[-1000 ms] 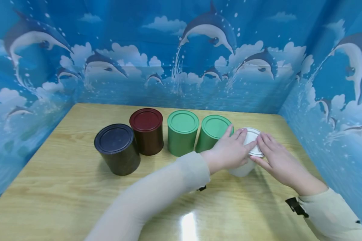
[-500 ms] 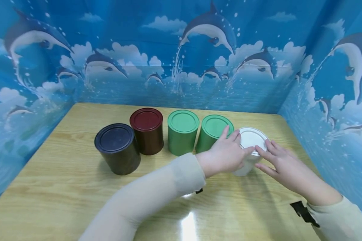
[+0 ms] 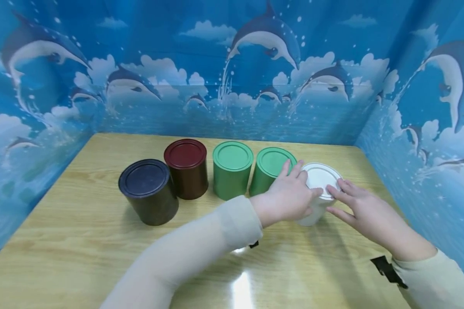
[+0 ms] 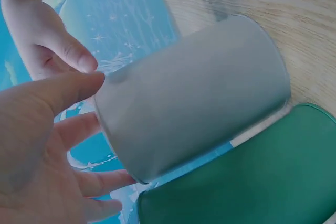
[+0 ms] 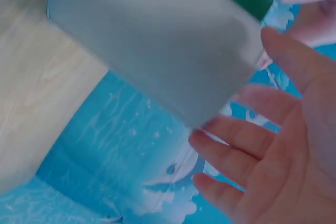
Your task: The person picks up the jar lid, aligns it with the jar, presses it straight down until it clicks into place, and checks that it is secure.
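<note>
The white can point(image 3: 319, 189) stands between both hands — left hand point(image 3: 290, 197) and right hand point(image 3: 361, 210) touch its lid with loose, straight fingers.

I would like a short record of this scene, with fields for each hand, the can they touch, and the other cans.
left hand: rests on the lid edge of the white can, fingers straight
right hand: fingers touch the lid rim from the other side
white can: upright, lid on, at the right end of the row
neighbour: green can, close beside the white can
other cans: second green can, dark red can, black can
surface: wooden table
</note>
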Action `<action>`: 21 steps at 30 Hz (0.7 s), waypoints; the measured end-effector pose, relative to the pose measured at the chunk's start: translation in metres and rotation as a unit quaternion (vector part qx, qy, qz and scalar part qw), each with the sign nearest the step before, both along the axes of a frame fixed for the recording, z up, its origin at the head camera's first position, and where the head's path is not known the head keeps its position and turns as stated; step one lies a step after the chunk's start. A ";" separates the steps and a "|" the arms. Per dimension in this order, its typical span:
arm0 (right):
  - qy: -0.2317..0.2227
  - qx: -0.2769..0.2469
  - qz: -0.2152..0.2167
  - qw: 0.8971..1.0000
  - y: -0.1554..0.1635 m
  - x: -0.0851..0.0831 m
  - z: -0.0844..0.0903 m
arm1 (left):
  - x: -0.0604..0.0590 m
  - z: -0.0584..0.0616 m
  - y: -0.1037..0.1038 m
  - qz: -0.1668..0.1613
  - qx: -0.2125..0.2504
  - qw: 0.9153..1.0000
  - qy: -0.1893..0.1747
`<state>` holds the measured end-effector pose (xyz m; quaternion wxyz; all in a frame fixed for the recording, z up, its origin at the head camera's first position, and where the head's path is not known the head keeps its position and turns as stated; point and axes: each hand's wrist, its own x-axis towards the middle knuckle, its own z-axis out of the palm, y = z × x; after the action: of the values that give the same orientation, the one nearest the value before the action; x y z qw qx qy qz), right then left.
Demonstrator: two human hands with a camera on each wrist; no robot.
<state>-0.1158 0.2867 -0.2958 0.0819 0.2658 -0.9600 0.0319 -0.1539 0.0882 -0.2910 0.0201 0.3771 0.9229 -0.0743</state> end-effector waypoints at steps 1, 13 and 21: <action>-0.006 -0.007 -0.006 1.000 0.001 0.000 0.001 | -0.001 0.000 0.001 0.002 0.001 1.000 0.002; -0.119 0.012 -0.033 0.992 -0.003 -0.014 -0.007 | -0.010 -0.010 0.002 0.001 -0.006 1.000 -0.004; -0.064 0.043 -0.014 0.997 -0.008 -0.018 -0.007 | -0.018 -0.012 0.007 -0.009 0.005 0.999 0.032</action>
<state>-0.1339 0.2789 -0.3029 0.0089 0.2526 -0.9675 0.0064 -0.1721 0.0957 -0.3026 -0.0122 0.3830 0.9200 -0.0817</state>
